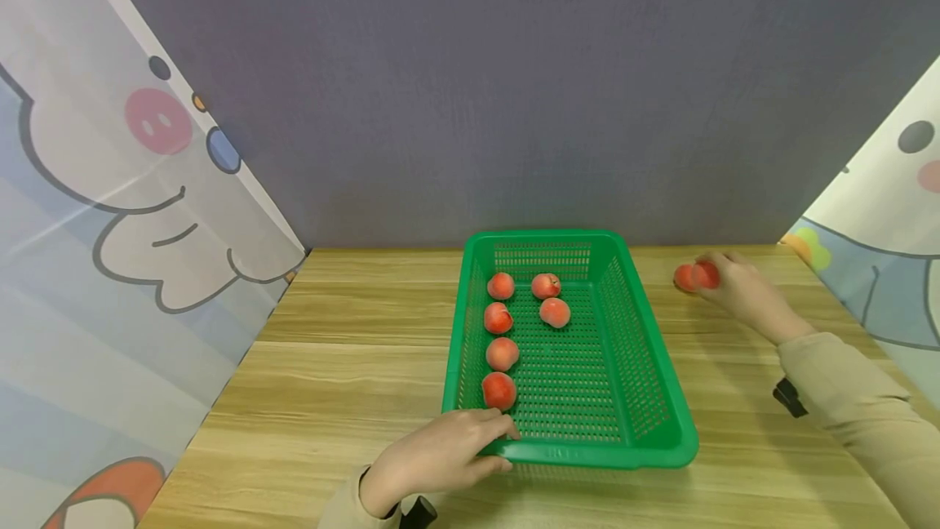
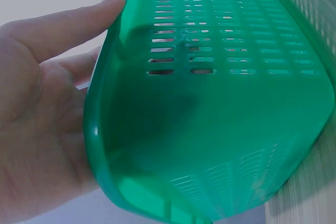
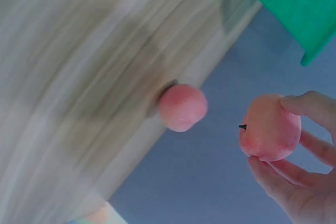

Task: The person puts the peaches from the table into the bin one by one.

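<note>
My right hand (image 1: pixel 738 288) pinches a peach (image 3: pixel 272 128) between thumb and fingers, its short dark stem showing in the right wrist view. Another peach (image 3: pixel 182 107) lies on the table just beyond it, overlapped by the held one in the head view. The left hand (image 1: pixel 448 451) grips the near left rim of a green plastic basket (image 1: pixel 587 454), thumb on one side of the rim and fingers on the other. Inside the basket, several peaches (image 1: pixel 503 354) form a column along the left wall, and two more peaches (image 1: pixel 554 313) sit to the right of its far end.
The basket stands on a wood-grain table (image 1: pixel 352 366). A grey-purple wall (image 1: pixel 470 88) rises at the table's far edge. Cartoon-printed panels (image 1: pixel 95 268) flank the left and right sides.
</note>
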Motion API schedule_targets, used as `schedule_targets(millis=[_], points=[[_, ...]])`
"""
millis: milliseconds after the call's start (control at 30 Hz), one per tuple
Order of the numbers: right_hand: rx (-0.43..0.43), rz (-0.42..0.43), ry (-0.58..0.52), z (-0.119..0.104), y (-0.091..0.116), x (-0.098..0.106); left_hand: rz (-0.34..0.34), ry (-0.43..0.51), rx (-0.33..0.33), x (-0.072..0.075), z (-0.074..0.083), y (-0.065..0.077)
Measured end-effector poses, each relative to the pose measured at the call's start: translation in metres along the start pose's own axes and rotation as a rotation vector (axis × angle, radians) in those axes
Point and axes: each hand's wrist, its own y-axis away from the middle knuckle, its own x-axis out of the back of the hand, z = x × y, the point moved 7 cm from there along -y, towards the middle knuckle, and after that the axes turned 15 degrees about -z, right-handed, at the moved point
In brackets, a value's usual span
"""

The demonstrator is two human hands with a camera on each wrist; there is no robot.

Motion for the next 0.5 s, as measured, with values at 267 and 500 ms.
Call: schedule_targets(millis=[267,500], points=[[0.065,0.052,0.017,-0.021,-0.002,0.011,0.001,0.008,0.000,-0.001,-0.001,0.000],[0.107,0.082,0.042,-0.039,-0.005,0.022,0.003,0.007,-0.006,-0.001,-0.001,0.001]])
